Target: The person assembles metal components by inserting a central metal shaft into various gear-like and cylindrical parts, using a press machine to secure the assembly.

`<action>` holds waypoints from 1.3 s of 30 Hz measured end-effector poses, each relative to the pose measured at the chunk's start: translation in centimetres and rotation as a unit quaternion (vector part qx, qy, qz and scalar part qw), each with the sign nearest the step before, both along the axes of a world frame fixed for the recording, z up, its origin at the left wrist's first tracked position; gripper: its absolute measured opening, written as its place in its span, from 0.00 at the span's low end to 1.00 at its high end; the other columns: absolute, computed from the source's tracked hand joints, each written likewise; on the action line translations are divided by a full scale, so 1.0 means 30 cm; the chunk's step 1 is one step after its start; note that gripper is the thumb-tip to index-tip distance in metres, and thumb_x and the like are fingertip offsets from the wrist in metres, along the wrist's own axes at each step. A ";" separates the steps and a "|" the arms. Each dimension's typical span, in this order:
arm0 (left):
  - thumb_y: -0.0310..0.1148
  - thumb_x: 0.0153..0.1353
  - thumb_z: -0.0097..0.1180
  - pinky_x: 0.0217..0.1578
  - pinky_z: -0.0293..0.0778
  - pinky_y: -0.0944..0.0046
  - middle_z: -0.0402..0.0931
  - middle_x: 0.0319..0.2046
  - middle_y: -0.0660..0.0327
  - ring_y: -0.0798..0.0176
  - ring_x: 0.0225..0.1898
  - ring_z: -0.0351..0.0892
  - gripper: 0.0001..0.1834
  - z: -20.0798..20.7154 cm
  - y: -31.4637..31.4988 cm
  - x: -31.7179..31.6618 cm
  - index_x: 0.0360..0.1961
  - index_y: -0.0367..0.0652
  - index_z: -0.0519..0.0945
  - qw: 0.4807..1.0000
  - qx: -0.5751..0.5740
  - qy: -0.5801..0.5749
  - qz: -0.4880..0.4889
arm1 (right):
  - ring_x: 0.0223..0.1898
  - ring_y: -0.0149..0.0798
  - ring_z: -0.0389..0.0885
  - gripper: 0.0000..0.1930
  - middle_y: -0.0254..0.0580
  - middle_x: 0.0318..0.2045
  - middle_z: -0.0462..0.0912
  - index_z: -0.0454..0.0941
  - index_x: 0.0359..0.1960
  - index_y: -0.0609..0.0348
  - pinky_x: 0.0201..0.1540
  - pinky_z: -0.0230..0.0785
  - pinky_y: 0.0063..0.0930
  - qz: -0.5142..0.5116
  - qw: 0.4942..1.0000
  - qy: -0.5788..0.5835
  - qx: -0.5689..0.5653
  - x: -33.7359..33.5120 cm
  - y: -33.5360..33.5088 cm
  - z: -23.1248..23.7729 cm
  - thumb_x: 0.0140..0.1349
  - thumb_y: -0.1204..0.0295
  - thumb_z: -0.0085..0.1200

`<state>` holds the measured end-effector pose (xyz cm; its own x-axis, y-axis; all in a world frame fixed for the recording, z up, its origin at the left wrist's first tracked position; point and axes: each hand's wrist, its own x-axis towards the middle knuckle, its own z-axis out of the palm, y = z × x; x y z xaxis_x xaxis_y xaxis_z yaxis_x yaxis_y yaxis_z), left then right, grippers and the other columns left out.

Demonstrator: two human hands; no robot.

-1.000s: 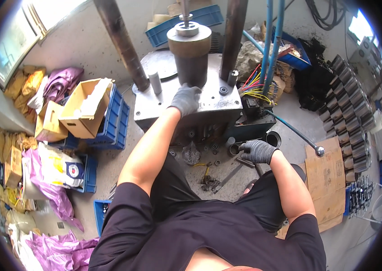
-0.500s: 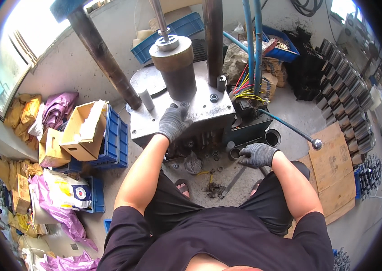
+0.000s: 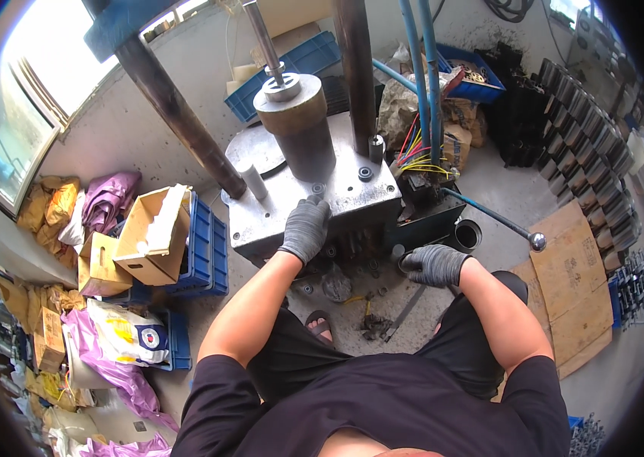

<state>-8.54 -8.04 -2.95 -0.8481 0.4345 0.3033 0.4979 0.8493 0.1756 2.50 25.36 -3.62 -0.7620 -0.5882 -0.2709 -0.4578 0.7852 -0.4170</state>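
Observation:
My left hand [image 3: 306,226], in a grey glove, lies flat on the front edge of the steel press plate [image 3: 360,199], fingers pointing at the big brown cylinder [image 3: 299,129] standing on it. A small grey peg [image 3: 255,181] stands to the hand's left. My right hand [image 3: 434,264], also gloved, is lower, beside the machine's dark underside, with its fingers curled near a small dark round part [image 3: 401,257]. Whether it grips that part is unclear. A black tube [image 3: 465,235] sits just beyond it.
A lever with a ball knob [image 3: 536,241] sticks out to the right. Blue crates [image 3: 204,255] and cardboard boxes [image 3: 147,232] stand at the left, bags [image 3: 120,335] below them. Dark metal parts [image 3: 588,129] are stacked at the right. Cardboard sheets [image 3: 573,297] lie on the floor.
My left hand has slid back from the plate's top near the cylinder to its front edge. My right hand has stayed low by the machine's underside. The view has shifted.

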 end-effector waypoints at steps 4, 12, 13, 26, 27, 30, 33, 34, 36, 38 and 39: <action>0.29 0.61 0.64 0.51 0.80 0.46 0.82 0.43 0.47 0.41 0.48 0.82 0.10 0.020 0.012 0.002 0.43 0.41 0.80 1.000 0.004 -0.012 0.008 | 0.49 0.58 0.84 0.20 0.54 0.46 0.85 0.84 0.55 0.58 0.55 0.78 0.49 -0.021 0.994 0.068 -0.078 0.004 -0.024 0.025 0.64 0.63 0.62; 0.26 0.71 0.61 0.60 0.77 0.57 0.83 0.51 0.56 0.60 0.54 0.81 0.17 0.075 0.167 0.132 0.59 0.36 0.75 0.834 0.406 -0.361 -0.091 | 0.47 0.56 0.87 0.23 0.52 0.49 0.85 0.81 0.57 0.62 0.49 0.83 0.42 -0.150 0.861 0.203 -0.441 0.016 -0.161 0.137 0.59 0.75 0.68; 0.26 0.71 0.61 0.62 0.76 0.58 0.82 0.54 0.55 0.61 0.57 0.79 0.20 0.115 0.198 0.162 0.62 0.37 0.74 0.836 0.392 -0.358 -0.142 | 0.45 0.54 0.89 0.21 0.52 0.50 0.86 0.82 0.55 0.62 0.48 0.83 0.40 -0.132 0.849 0.250 -0.445 -0.002 -0.166 0.133 0.59 0.73 0.71; 0.27 0.73 0.61 0.51 0.76 0.66 0.78 0.45 0.63 0.66 0.45 0.77 0.24 0.263 0.201 0.037 0.68 0.45 0.72 0.864 0.405 -0.259 -0.152 | 0.49 0.48 0.88 0.16 0.48 0.47 0.87 0.85 0.47 0.61 0.53 0.82 0.37 -0.091 0.836 0.284 -0.460 -0.030 -0.164 0.194 0.58 0.74 0.74; 0.26 0.72 0.59 0.51 0.75 0.66 0.77 0.43 0.63 0.66 0.44 0.76 0.21 0.344 0.186 -0.021 0.64 0.44 0.74 0.873 0.437 -0.140 -0.166 | 0.48 0.47 0.88 0.15 0.48 0.47 0.87 0.85 0.47 0.61 0.53 0.82 0.36 -0.113 0.834 0.272 -0.466 -0.022 -0.157 0.206 0.58 0.76 0.73; 0.25 0.70 0.58 0.48 0.80 0.61 0.83 0.42 0.57 0.61 0.43 0.83 0.13 0.602 0.100 -0.267 0.54 0.34 0.78 0.849 0.517 0.083 -0.073 | 0.46 0.44 0.88 0.13 0.47 0.45 0.87 0.84 0.44 0.62 0.52 0.81 0.34 -0.137 0.823 0.264 -0.483 -0.019 -0.152 0.216 0.58 0.79 0.72; 0.25 0.71 0.59 0.42 0.83 0.60 0.84 0.38 0.53 0.58 0.40 0.87 0.18 0.667 -0.124 -0.617 0.60 0.32 0.75 0.790 0.601 0.118 0.008 | 0.45 0.44 0.88 0.14 0.47 0.45 0.86 0.83 0.44 0.63 0.50 0.81 0.32 -0.125 0.812 0.233 -0.520 -0.056 -0.216 0.234 0.58 0.77 0.73; 0.28 0.69 0.62 0.41 0.83 0.60 0.85 0.38 0.51 0.58 0.38 0.87 0.20 0.673 -0.156 -0.697 0.60 0.34 0.75 0.812 0.578 0.070 0.031 | 0.43 0.43 0.87 0.13 0.47 0.44 0.86 0.82 0.43 0.62 0.49 0.80 0.32 -0.126 0.816 0.238 -0.511 -0.075 -0.231 0.238 0.59 0.75 0.72; 0.22 0.66 0.62 0.35 0.83 0.61 0.81 0.36 0.54 0.63 0.36 0.84 0.21 0.737 0.097 -0.642 0.59 0.38 0.74 0.801 0.589 -0.096 0.046 | 0.42 0.42 0.87 0.13 0.46 0.42 0.86 0.81 0.42 0.62 0.47 0.80 0.32 -0.174 0.823 0.259 -0.475 -0.075 -0.159 0.244 0.59 0.74 0.72; 0.24 0.62 0.65 0.31 0.81 0.61 0.78 0.30 0.58 0.63 0.32 0.83 0.17 0.726 -0.026 -0.728 0.50 0.40 0.76 0.856 0.509 -0.048 0.079 | 0.38 0.43 0.86 0.13 0.45 0.38 0.84 0.81 0.42 0.61 0.44 0.79 0.34 -0.162 0.848 0.256 -0.435 -0.111 -0.246 0.327 0.60 0.70 0.72; 0.25 0.61 0.65 0.32 0.81 0.61 0.78 0.30 0.58 0.63 0.32 0.83 0.16 0.711 0.047 -0.708 0.49 0.40 0.76 0.866 0.492 -0.046 0.083 | 0.35 0.45 0.85 0.14 0.44 0.35 0.83 0.81 0.41 0.60 0.41 0.79 0.37 -0.172 0.844 0.284 -0.420 -0.147 -0.243 0.327 0.61 0.68 0.72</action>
